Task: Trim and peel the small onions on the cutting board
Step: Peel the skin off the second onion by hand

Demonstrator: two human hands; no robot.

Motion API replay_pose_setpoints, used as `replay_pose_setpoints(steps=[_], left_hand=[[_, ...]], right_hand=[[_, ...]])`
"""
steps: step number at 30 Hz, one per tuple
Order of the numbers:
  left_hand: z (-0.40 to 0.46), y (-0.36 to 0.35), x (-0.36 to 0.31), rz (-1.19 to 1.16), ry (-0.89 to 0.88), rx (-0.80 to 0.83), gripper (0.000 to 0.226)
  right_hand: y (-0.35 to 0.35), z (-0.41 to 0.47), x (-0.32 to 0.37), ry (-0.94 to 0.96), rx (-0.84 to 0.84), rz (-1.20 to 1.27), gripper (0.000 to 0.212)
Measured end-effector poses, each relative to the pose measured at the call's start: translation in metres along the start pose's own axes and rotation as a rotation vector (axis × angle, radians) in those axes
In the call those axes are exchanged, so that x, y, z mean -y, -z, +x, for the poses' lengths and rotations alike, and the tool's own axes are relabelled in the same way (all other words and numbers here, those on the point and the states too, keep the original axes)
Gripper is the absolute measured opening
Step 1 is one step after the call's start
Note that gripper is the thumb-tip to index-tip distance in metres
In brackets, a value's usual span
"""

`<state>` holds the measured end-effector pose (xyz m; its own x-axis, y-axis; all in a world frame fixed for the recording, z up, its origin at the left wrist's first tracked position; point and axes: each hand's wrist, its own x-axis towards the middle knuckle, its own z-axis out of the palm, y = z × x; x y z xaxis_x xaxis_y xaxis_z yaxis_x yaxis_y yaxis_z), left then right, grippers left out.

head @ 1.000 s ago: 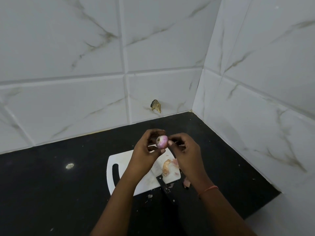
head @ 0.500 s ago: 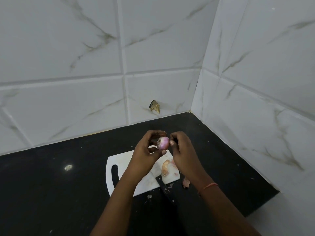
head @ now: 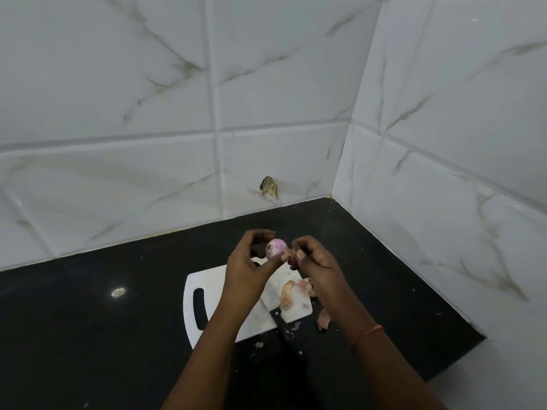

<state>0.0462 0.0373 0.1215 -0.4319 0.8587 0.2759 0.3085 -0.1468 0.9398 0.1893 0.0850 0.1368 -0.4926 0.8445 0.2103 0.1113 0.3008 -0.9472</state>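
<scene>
A small pale pink onion (head: 276, 247) is held up above the white cutting board (head: 213, 315). My left hand (head: 248, 267) grips it between thumb and fingers. My right hand (head: 315, 261) pinches at the onion's right side, where a bit of skin shows at the fingertips. A black-handled knife (head: 284, 327) lies across the board's front right corner, its blade partly under my left wrist. Loose onion skins (head: 291, 292) lie on the board's right end.
The board sits on a black counter (head: 88, 335) in a corner of white marble-look tiled walls. More peel scraps (head: 322, 319) lie on the counter right of the board. A chipped hole (head: 269, 187) marks the back wall.
Both hands stay at the onion above the board. The onion has turned a little in my left hand, and my right fingers have shifted on its right side.
</scene>
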Motion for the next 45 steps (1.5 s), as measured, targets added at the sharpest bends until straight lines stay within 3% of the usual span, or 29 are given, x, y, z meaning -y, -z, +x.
replay_pose_setpoints(steps=[4,7,9,13,15,18,25,34,39,43,45], left_hand=[[0.001,0.005,-0.001,-0.073,0.048,-0.028,0.036],[-0.001,0.007,-0.004,-0.105,0.056,-0.01,0.038],[-0.001,0.007,-0.006,-0.106,0.054,-0.004,0.041],[-0.002,0.007,-0.009,-0.165,0.063,0.001,0.045],[-0.002,0.007,-0.011,-0.201,0.066,0.004,0.046],[-0.003,0.006,-0.013,-0.23,0.049,0.009,0.046],[-0.001,0.007,-0.01,-0.258,0.051,0.028,0.043],[-0.001,0.011,-0.015,-0.288,0.046,0.17,0.053],[-0.002,0.012,-0.015,-0.273,0.065,0.203,0.054],[-0.002,0.01,-0.018,-0.196,0.038,0.176,0.049],[-0.003,0.009,-0.018,-0.204,0.034,0.154,0.049]], right_hand=[[0.003,0.001,0.002,-0.085,-0.194,0.201,0.009],[0.006,0.003,0.0,-0.141,-0.462,0.179,0.008],[0.009,0.003,-0.005,-0.161,-0.543,0.128,0.015],[0.009,0.002,-0.006,-0.221,-0.448,0.191,0.03],[0.006,0.001,-0.003,-0.22,-0.403,0.229,0.022],[0.001,-0.001,-0.006,-0.093,-0.389,-0.003,0.008],[-0.011,0.001,-0.002,0.014,-0.159,0.006,0.031],[-0.01,-0.002,0.003,0.091,-0.292,-0.007,0.013],[-0.009,0.0,0.006,0.04,-0.365,-0.043,0.001],[-0.006,0.001,0.009,-0.063,-0.486,0.116,0.02],[-0.003,0.0,0.012,-0.058,-0.463,0.108,0.028]])
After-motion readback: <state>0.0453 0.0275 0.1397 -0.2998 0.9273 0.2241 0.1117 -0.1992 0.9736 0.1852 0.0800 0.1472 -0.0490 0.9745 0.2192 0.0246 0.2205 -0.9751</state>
